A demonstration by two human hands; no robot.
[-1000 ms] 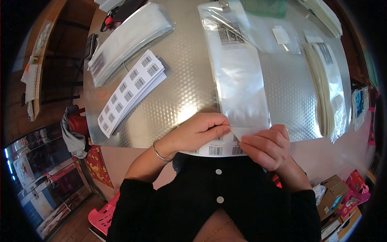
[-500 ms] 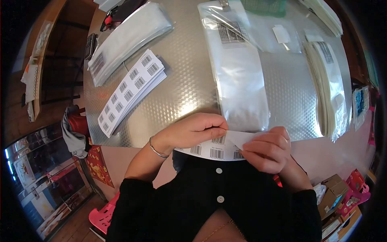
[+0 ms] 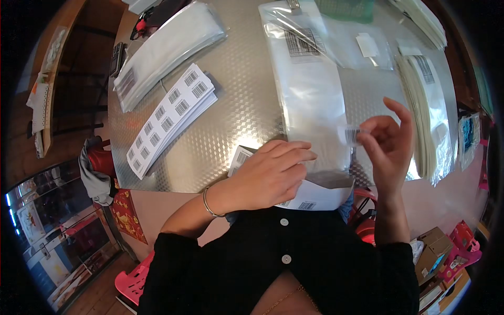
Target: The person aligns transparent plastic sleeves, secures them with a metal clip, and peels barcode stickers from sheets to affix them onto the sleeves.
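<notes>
My right hand (image 3: 391, 142) is raised above the table's right side, thumb and forefinger pinching a small barcode label (image 3: 352, 136); its other fingers are spread. My left hand (image 3: 273, 176) bends over a strip of barcode labels (image 3: 320, 197) at the table's near edge and covers its middle; where its thumb grips is hidden. The strip's left end shows beyond the wrist, and its right end curls up. The left fingertips reach over the near end of a long clear plastic bag (image 3: 315, 100), which has a printed patch and a metal clip at its far end.
On the patterned metal table (image 3: 236, 89) lie a stack of barcode sheets (image 3: 170, 121) and clear plastic bags (image 3: 173, 47) at left. More bag stacks (image 3: 420, 105) line the right side, near a white tag (image 3: 366, 45). A cardboard box (image 3: 434, 252) stands below right.
My right hand has lifted away from the strip, up and to the right, with one label peeled off in its fingers. My left hand has shifted slightly right, and the strip has tilted.
</notes>
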